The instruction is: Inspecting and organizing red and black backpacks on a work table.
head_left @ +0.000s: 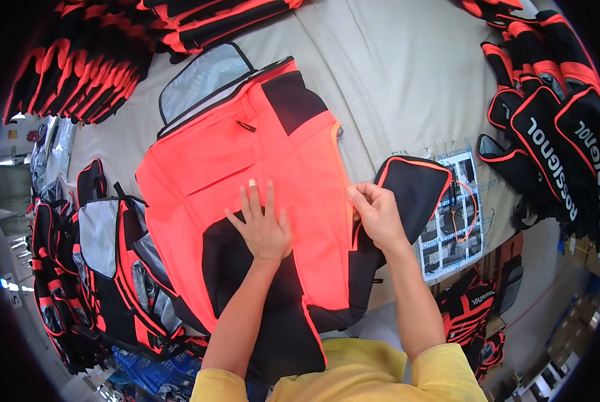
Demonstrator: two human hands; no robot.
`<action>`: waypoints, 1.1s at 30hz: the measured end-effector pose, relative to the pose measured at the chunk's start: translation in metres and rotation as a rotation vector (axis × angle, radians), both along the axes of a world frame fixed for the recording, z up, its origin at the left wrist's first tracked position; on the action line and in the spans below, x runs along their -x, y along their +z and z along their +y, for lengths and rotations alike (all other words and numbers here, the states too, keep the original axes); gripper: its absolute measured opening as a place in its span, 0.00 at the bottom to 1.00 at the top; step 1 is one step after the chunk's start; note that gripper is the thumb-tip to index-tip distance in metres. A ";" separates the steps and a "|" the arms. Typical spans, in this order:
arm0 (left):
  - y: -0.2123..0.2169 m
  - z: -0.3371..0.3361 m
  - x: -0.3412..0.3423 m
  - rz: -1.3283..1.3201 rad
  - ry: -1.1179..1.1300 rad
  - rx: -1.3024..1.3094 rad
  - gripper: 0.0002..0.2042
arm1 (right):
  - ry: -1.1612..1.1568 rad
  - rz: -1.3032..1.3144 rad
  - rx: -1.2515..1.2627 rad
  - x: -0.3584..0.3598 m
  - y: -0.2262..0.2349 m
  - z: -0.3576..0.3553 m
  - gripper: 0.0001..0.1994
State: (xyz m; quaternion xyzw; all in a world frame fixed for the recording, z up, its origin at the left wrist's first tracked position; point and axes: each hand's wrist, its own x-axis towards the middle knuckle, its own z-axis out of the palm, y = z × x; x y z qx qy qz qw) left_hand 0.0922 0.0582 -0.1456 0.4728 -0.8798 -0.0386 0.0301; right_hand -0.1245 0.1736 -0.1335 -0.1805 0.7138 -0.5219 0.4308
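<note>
A large neon coral and black backpack [221, 154] lies flat on the covered table in front of me. Its grey-lined top flap [206, 77] is folded back at the far end. My left hand [263, 231] rests on the coral panel, fingers spread, just above a black section. At the right side edge, my right hand [378, 211] pinches the bag's orange-trimmed seam between thumb and fingers. Beside that hand a black panel with orange piping [414, 191] sticks out to the right. A short zipper pull [245, 125] shows on the front.
Stacked coral and black pieces [79, 60] lie at the far left. More black bag parts [548, 134] hang over the right edge. A printed sheet [452, 228] with an orange cord [471, 231] lies at the right. Partly finished bags [122, 254] stand at the left.
</note>
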 end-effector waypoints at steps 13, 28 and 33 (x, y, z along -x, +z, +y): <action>-0.005 0.005 -0.005 -0.007 -0.011 0.011 0.38 | -0.468 0.006 0.099 0.024 0.049 0.041 0.10; -0.026 -0.004 -0.002 0.018 -0.023 0.158 0.33 | 0.203 1.190 -0.150 -0.098 -0.034 0.220 0.08; -0.022 0.002 0.002 -0.007 0.001 0.155 0.32 | 0.164 1.239 -0.088 -0.099 -0.037 0.226 0.08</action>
